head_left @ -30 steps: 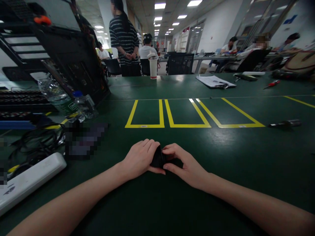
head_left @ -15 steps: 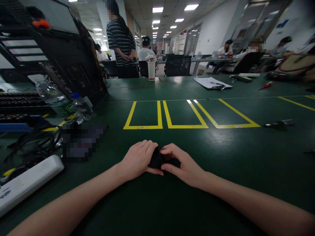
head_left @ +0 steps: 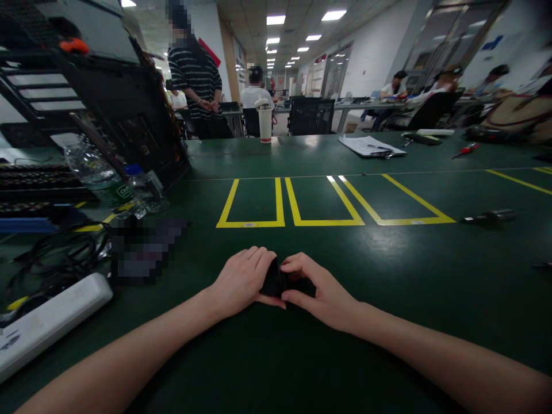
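Between my two hands, low over the green table [head_left: 276, 362], is a small black object [head_left: 272, 282]; its kind I cannot make out. My left hand [head_left: 244, 279] wraps round its left side, with the thumb underneath and the fingers over the top. From the right, my right hand [head_left: 317, 287] grips the object's right end between thumb and fingertips. Much of the object is hidden by the fingers. Just beyond the hands, yellow tape outlines [head_left: 250, 225] mark the table.
A white power strip [head_left: 56, 322], black cables [head_left: 56, 259] and plastic bottles [head_left: 97, 178] lie left, before a black computer case [head_left: 138, 132]. A screwdriver-like tool [head_left: 491, 217] lies right. Farther back are a clipboard [head_left: 371, 146] and a white cup [head_left: 265, 123]. Several people sit or stand beyond.
My hands and the black object have hardly moved. In the background, the standing person in the striped shirt has shifted to the left.
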A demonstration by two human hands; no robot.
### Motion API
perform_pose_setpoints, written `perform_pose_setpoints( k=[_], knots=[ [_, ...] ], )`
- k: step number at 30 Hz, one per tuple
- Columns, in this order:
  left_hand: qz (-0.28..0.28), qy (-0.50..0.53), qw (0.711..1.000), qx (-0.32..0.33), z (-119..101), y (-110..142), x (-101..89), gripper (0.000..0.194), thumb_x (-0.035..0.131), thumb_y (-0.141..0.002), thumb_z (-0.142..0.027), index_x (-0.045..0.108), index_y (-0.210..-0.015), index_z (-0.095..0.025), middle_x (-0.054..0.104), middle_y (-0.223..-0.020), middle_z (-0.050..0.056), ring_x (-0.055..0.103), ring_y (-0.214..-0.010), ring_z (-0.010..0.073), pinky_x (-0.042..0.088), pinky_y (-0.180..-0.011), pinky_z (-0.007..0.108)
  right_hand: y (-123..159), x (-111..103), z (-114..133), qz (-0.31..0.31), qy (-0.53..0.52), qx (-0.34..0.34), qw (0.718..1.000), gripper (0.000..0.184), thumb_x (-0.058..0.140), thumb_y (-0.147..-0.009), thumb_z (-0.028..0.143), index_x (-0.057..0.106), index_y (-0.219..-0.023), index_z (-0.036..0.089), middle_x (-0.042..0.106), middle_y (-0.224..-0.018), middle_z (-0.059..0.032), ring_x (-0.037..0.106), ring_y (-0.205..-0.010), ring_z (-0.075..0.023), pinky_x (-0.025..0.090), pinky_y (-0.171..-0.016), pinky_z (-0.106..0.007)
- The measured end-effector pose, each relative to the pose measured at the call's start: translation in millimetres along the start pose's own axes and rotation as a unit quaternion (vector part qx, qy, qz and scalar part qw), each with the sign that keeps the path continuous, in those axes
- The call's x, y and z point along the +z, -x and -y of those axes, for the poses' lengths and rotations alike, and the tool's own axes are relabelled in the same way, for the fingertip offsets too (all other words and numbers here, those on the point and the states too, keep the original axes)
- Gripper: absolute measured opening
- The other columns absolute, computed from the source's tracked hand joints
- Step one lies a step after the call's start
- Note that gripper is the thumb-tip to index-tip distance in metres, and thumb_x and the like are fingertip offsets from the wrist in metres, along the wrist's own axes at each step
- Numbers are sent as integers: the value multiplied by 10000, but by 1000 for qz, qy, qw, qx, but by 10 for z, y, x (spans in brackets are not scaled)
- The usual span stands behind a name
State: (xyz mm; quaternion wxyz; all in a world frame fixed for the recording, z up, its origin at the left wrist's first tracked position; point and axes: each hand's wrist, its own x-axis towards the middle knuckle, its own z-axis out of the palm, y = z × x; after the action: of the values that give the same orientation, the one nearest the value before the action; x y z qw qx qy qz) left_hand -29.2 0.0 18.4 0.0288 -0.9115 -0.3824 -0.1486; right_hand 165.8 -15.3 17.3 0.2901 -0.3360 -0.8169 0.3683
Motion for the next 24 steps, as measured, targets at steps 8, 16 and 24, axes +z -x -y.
perform_pose_setpoints(
  k=[8, 16, 24],
  knots=[
    [-1, -10, 1000, 5, 0, -2, 9, 712, 437, -622, -725, 460, -990, -115, 521, -833, 56, 510, -718, 187, 437, -645, 321, 9, 6, -6, -2, 22, -4, 1000, 361, 584, -740, 165, 432, -1060, 237, 428, -1096, -40, 482, -971, -183, 462, -828, -391],
    [0, 0, 1000, -1, 1, 0, 3, 705, 436, -616, -728, 463, -991, -132, 527, -833, 52, 521, -715, 190, 442, -633, 323, -3, 7, 19, 10, -26, 16, 999, 377, 551, -773, 199, 386, -1110, 235, 474, -1063, -42, 504, -965, -180, 468, -834, -399],
    [4, -4, 1000, 1, 6, 3, 6, 684, 460, -636, -700, 450, -1001, -121, 523, -855, 58, 511, -732, 189, 442, -651, 326, 10, 6, -15, -4, 28, -1, 1000, 400, 596, -735, 198, 421, -1093, 230, 436, -1102, -49, 476, -987, -194, 453, -842, -406]
  ],
)
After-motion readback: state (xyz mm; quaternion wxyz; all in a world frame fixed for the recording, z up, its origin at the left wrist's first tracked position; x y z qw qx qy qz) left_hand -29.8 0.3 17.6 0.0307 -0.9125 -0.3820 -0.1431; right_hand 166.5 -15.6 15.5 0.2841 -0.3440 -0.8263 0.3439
